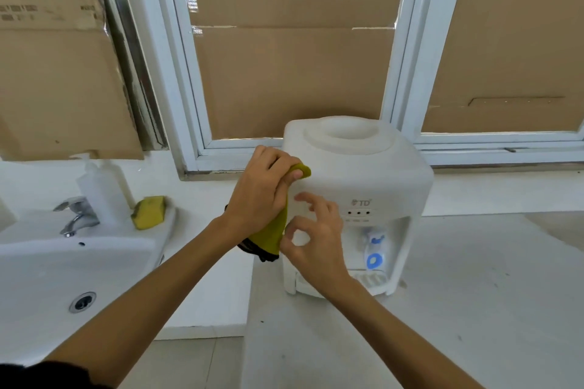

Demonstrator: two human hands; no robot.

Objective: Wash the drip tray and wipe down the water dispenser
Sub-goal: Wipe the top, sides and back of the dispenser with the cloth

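My left hand [262, 189] is gripping a yellow cloth [274, 230] against the water dispenser [363, 180] on the tabletop [474, 294]. My right hand [313, 240], fingers loosely curled, is pinching the cloth's lower edge. The drip tray [369, 281] is sitting below my right hand. Left of my hands, a sponge [149, 211] is resting on the sink [41, 278]. The dispenser's front is reading "TD".

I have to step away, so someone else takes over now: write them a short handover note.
Left hand grips the yellow cloth against the water dispenser, upper left corner. Right hand is at the cloth's lower end, fingers loosely curled; whether it pinches the cloth is unclear. Drip tray sits in the dispenser's base. Sponge lies on the sink rim. Left: wiping the dispenser; tray washing cannot be judged.
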